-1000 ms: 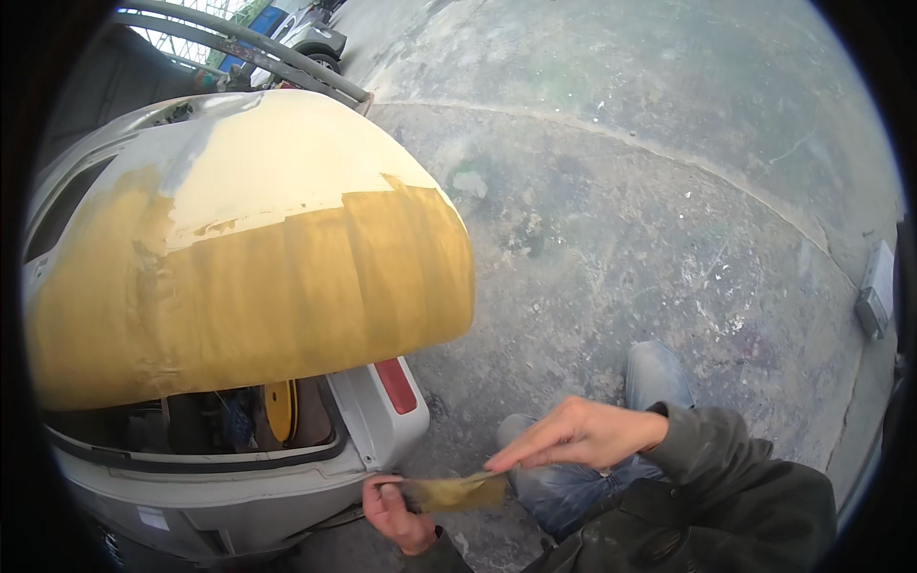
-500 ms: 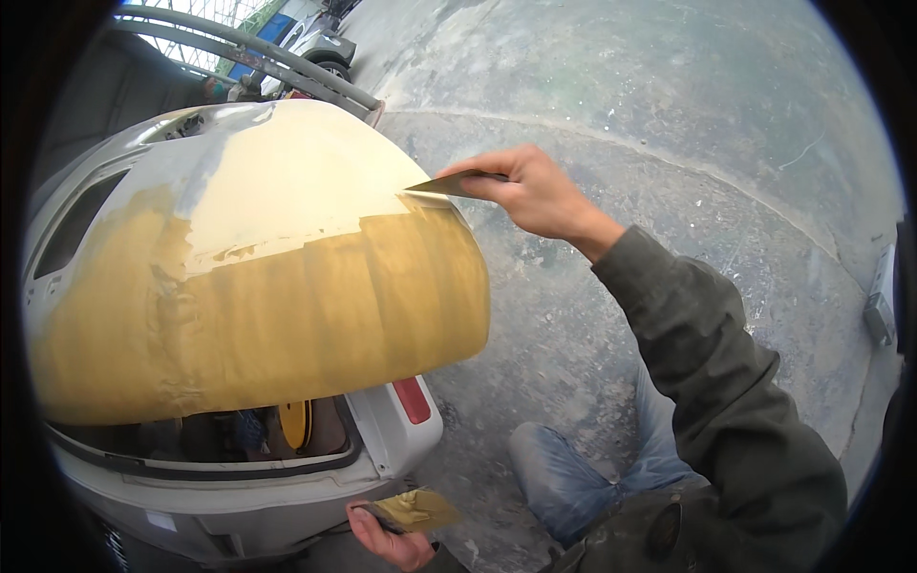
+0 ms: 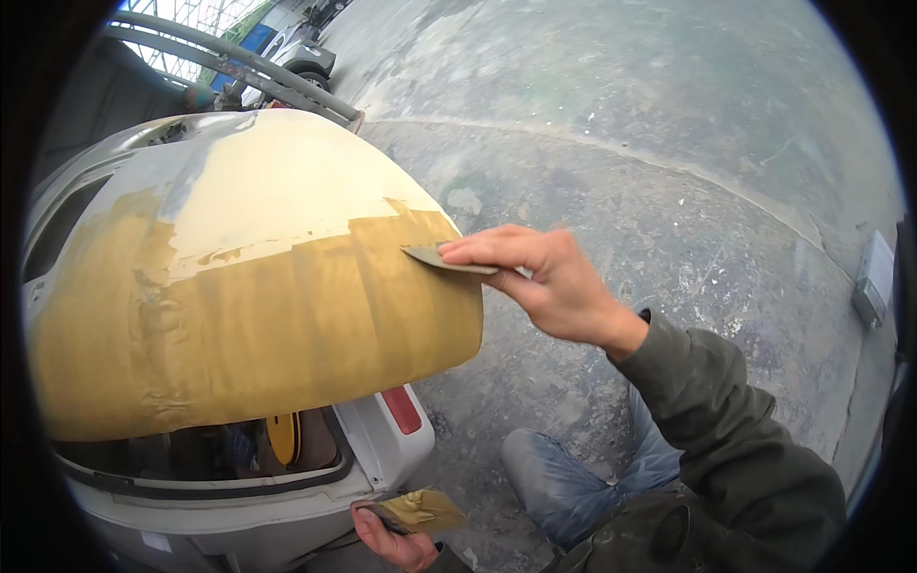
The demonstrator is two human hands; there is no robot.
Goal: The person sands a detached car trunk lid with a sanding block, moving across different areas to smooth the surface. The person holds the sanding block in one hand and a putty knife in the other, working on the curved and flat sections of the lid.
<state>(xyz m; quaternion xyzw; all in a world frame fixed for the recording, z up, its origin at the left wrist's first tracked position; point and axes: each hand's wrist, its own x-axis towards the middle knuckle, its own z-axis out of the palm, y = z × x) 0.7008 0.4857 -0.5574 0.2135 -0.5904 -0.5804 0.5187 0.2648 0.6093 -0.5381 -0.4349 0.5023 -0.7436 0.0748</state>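
My right hand (image 3: pixel 554 286) grips a thin putty spreader (image 3: pixel 447 261) between thumb and fingers, its edge against the right side of a rounded vehicle body panel (image 3: pixel 272 172). Mustard-coloured filler (image 3: pixel 277 325) covers the near band of the panel in streaks; beyond a ragged border the surface is pale cream. Low in the picture, my left hand (image 3: pixel 392 544) holds a flat, dark-edged mixing plate (image 3: pixel 420 511) with a mound of mustard filler on it. Fingers hide part of both tools.
Below the panel is an opening in the vehicle, with a yellow round-ended object (image 3: pixel 284 437) inside. A red lamp (image 3: pixel 403 411) sits at the vehicle's corner. Metal pipes (image 3: pixel 229 62) run behind, near another car (image 3: pixel 304 55). A pale box (image 3: pixel 874 277) stands far right on the concrete floor.
My right hand has drawn the spreader toward me, down from the cream border onto the mustard band, where filler now reaches higher at the right edge. The left hand stays nearly still.
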